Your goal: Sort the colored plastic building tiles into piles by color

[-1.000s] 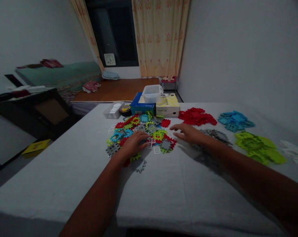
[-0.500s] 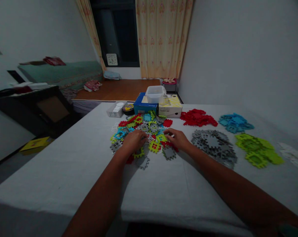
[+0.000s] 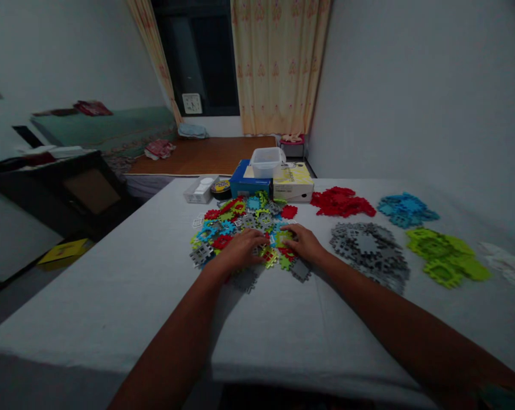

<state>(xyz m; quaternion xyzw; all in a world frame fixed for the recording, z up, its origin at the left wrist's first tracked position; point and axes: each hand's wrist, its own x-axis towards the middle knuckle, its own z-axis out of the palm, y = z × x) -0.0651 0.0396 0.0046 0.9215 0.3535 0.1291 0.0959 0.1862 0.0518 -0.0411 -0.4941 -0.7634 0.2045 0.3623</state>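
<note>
A mixed heap of toothed plastic building tiles (image 3: 227, 228) in red, blue, yellow-green, grey and white lies on the white-covered table. My left hand (image 3: 245, 249) rests low over its near side, thumb and fingers apart above a yellow-green tile (image 3: 269, 257) with a red centre. At the heap's right side, my right hand (image 3: 303, 242) has thumb and fingers around the edge of another yellow-green tile (image 3: 284, 238). A grey tile (image 3: 301, 270) lies just under that hand. A second grey tile (image 3: 244, 280) sits in shadow below my left hand.
Sorted piles stand to the right: red tiles (image 3: 342, 201), blue tiles (image 3: 405, 209), grey tiles (image 3: 368, 250), yellow-green tiles (image 3: 448, 256) and white tiles (image 3: 507, 265). Behind the heap are a blue box (image 3: 251, 187), a yellow-white box (image 3: 294, 185), a clear tub (image 3: 266, 162) and a round black tin (image 3: 221, 189).
My left hand has moved right and slightly nearer, with its fingers spreading. My right hand has closed in on a yellow-green tile, and the grey tile below it has shifted right.
</note>
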